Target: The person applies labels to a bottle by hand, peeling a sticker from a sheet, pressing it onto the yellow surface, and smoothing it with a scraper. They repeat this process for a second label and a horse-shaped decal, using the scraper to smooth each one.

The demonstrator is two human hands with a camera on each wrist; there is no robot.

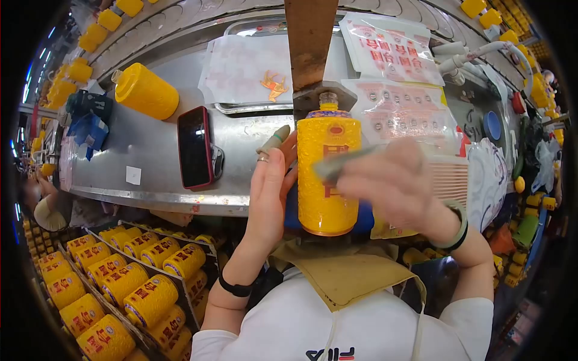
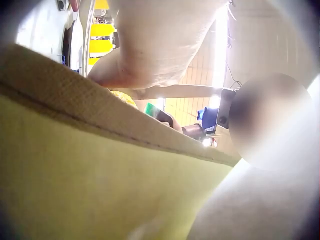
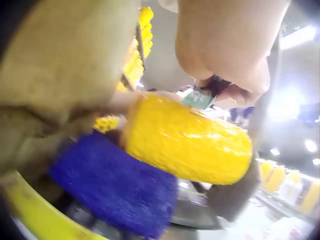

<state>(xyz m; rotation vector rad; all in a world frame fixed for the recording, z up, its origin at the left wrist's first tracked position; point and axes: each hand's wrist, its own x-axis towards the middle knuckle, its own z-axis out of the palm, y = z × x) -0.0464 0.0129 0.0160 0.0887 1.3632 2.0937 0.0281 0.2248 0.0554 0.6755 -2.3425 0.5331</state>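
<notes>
An upright-looking yellow bottle (image 1: 328,174) with red characters and a narrow clear neck lies in front of the person. My left hand (image 1: 269,192) is at its left side, fingers fairly straight and partly hidden behind the bottle; a grey-green cover (image 1: 276,139) sits on one fingertip. Over the bottle's right side, my blurred right hand (image 1: 394,180) pinches a thin flat greenish piece, like a scraper (image 3: 198,99), close to the yellow surface. Below the bottle in the right wrist view is a blue padded block (image 3: 117,185). The left wrist view mostly shows apron cloth (image 2: 100,165).
A phone (image 1: 194,147) and another yellow bottle (image 1: 147,90) are on the metal bench (image 1: 241,135) at left. Printed sticker sheets (image 1: 397,111) lie at right. A brown post (image 1: 310,42) stands behind the bottle. Racks of yellow bottles (image 1: 150,298) stand at lower left.
</notes>
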